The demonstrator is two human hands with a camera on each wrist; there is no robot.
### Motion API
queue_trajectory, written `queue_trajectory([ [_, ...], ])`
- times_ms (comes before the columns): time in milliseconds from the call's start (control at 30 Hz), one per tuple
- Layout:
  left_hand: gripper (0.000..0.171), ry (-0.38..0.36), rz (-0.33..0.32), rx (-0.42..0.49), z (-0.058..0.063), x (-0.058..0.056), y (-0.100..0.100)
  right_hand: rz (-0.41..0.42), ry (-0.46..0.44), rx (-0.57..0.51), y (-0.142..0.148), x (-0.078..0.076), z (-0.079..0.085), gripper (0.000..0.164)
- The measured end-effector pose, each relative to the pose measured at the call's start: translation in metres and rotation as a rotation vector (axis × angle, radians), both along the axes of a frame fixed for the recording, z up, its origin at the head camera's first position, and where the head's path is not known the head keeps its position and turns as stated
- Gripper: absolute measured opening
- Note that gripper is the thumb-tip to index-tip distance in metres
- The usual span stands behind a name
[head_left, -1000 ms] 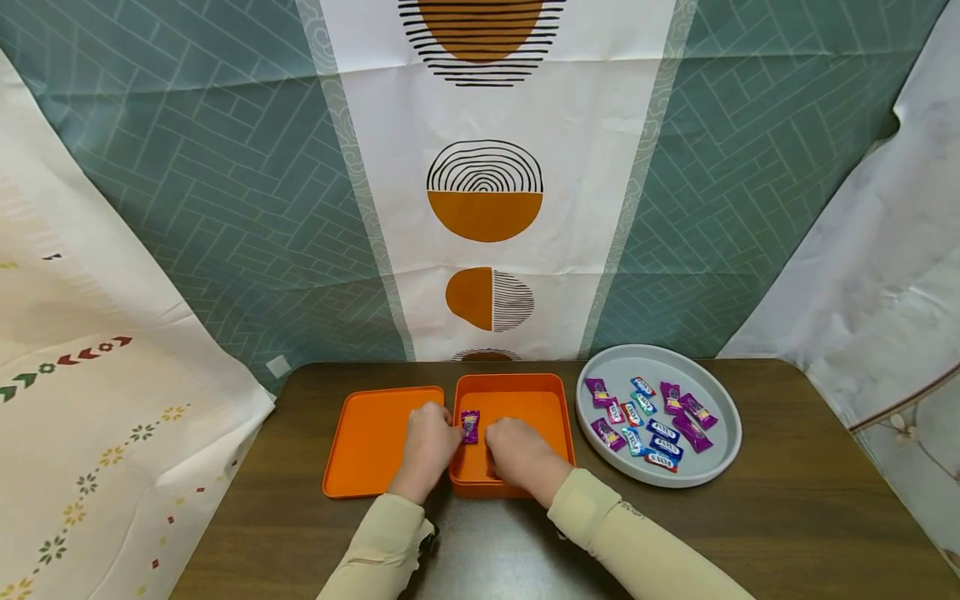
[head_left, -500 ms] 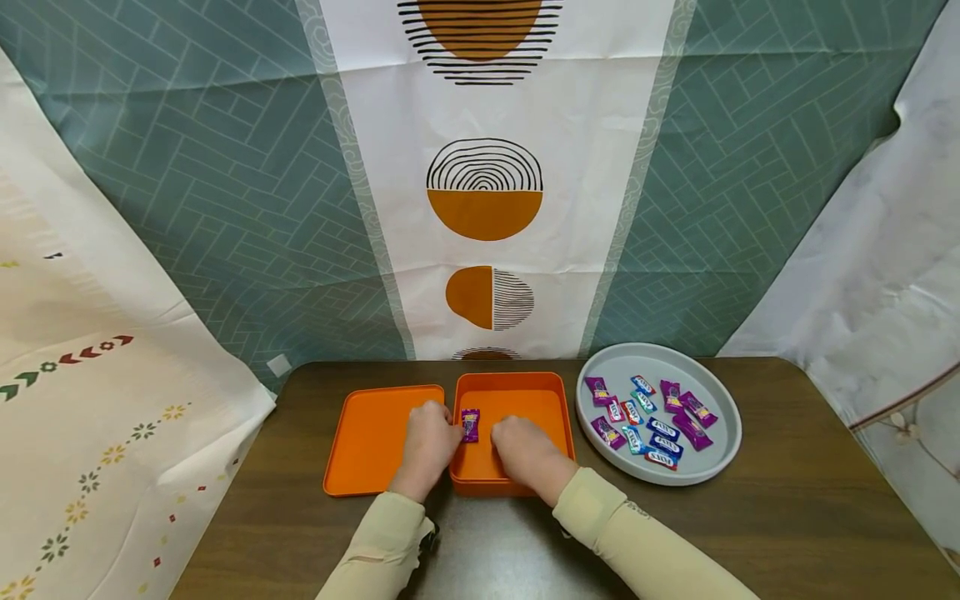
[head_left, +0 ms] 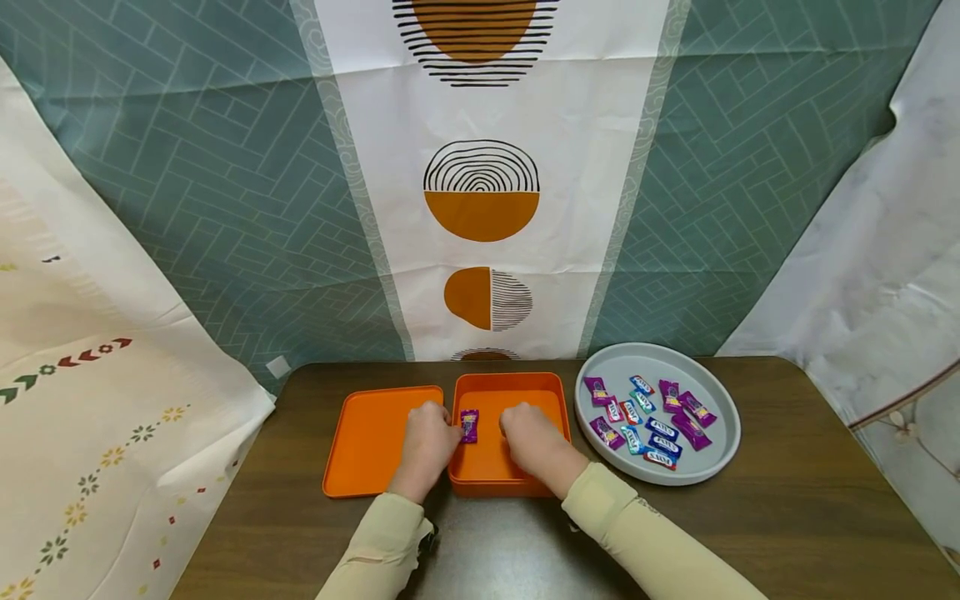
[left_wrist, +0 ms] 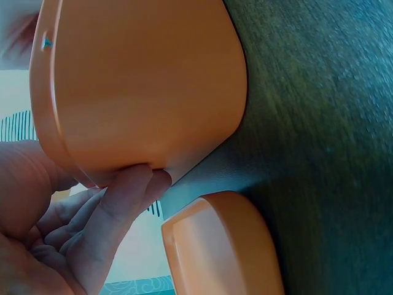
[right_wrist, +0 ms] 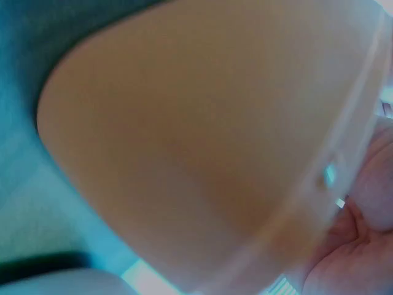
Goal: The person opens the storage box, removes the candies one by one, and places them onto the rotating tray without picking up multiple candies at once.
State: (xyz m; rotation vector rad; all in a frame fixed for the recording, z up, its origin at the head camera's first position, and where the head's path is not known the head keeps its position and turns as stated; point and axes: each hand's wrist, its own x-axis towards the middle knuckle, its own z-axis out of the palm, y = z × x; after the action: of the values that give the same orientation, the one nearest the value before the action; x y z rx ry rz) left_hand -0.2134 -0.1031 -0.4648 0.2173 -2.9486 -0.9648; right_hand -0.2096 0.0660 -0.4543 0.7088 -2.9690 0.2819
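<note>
An orange box [head_left: 489, 490] sits mid-table, open at the top. My left hand [head_left: 427, 443] grips its left wall; in the left wrist view, the fingers of the left hand [left_wrist: 92, 227] press the outside of the box [left_wrist: 153, 80] while the thumb goes over the rim. Inside, by that wall, lies a purple-wrapped candy [head_left: 468, 426]. My right hand [head_left: 536, 443] hangs over the middle of the box with curled fingers. In the right wrist view, the box wall [right_wrist: 184, 123] hides the fingertips of the right hand [right_wrist: 362, 246], so I cannot tell whether they hold anything.
Left of the box lies a flat orange lid [head_left: 375, 437]. A round grey tray [head_left: 727, 442] at the right bears several wrapped candies in purple, blue, red and teal. All stand on a brown wooden table [head_left: 795, 500], with a patterned curtain [head_left: 480, 317] behind.
My right hand has shifted to the right over the box, away from the purple candy. The left hand, the box and the candy have stayed put.
</note>
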Motion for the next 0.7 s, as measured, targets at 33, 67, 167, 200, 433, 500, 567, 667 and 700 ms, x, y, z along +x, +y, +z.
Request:
queue_trajectory([
  [33,0.033,-0.007,0.002,0.002,0.0,0.0,0.0,-0.009,0.004,-0.012,0.002,-0.001,0.003,0.004],
  [67,0.032,-0.011,0.002,0.005,0.0,0.0,0.0,-0.017,0.018,-0.03,0.004,-0.003,0.005,0.004],
  [167,0.03,-0.016,0.003,0.007,0.0,0.0,0.0,-0.043,0.053,-0.09,0.013,-0.007,0.016,0.006],
  [200,0.03,-0.015,0.002,0.009,0.0,0.001,0.0,-0.054,0.066,-0.109,0.016,-0.008,0.02,0.008],
  [433,0.032,-0.012,0.001,0.008,0.001,0.002,0.002,-0.171,0.131,-0.208,0.054,-0.02,0.047,0.016],
  [500,0.032,-0.007,0.0,0.005,0.001,0.002,0.001,-0.198,0.136,-0.23,0.067,-0.023,0.05,0.02],
  [567,0.032,-0.003,-0.001,0.003,0.002,0.003,0.001,-0.227,0.128,-0.246,0.078,-0.027,0.052,0.024],
  [667,0.032,0.003,-0.001,0.0,0.003,0.003,0.001,-0.27,0.111,-0.259,0.093,-0.032,0.054,0.032],
  [700,0.032,0.002,-0.001,0.0,0.003,0.003,0.001,-0.286,0.098,-0.27,0.098,-0.033,0.054,0.033],
])
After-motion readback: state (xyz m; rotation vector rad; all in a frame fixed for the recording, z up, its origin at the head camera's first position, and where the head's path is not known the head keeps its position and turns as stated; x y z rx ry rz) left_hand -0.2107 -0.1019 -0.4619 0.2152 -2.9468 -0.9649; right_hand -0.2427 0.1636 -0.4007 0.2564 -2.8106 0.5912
